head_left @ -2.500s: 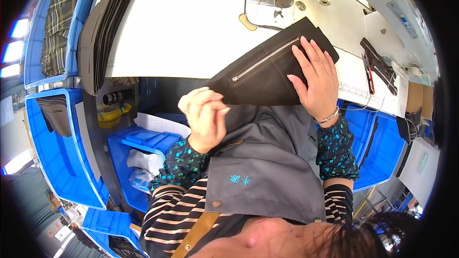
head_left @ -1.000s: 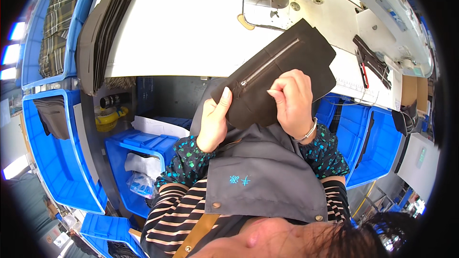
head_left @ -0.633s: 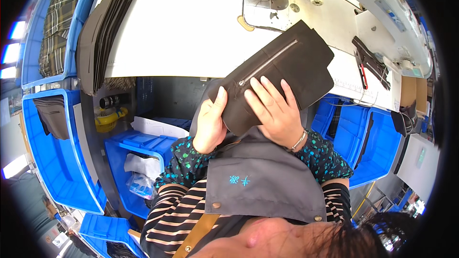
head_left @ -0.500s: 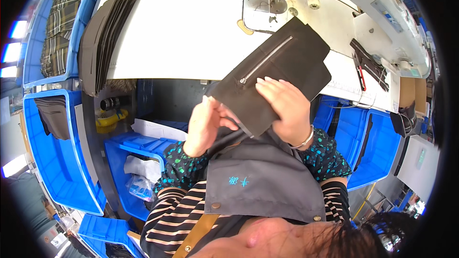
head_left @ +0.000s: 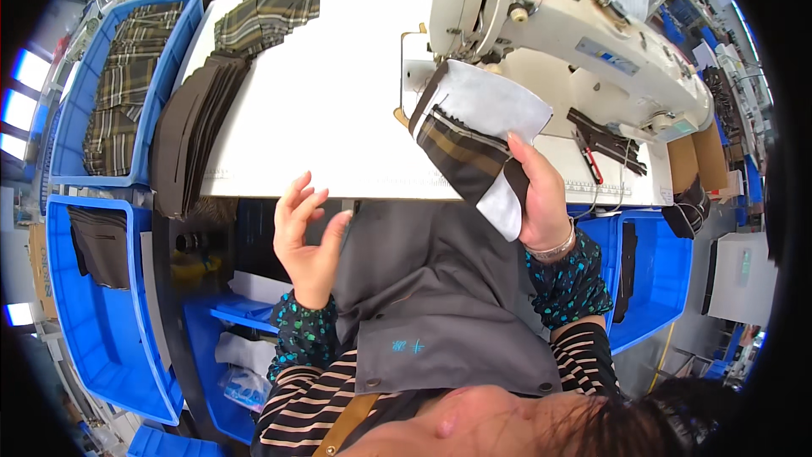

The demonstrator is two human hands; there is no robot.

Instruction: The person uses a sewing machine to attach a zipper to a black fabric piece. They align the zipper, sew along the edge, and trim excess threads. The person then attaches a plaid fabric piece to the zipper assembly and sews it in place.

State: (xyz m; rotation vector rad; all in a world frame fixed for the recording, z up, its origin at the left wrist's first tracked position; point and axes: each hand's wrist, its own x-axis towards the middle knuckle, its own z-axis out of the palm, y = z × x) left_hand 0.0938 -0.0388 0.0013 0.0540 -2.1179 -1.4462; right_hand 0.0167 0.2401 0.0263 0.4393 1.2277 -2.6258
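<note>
Flipped since half a second ago, the fabric panel (head_left: 474,140) now shows white and plaid lining, lying on the tabletop (head_left: 338,110) edge below the sewing machine (head_left: 558,25). Right hand (head_left: 537,195) clamps its lower end; left hand (head_left: 309,233) hangs open, empty.

fabric stack (head_left: 190,140) left on table (head_left: 330,101) | sewing machine (head_left: 558,25) right | bin (head_left: 110,305) perhaps below-left
</note>
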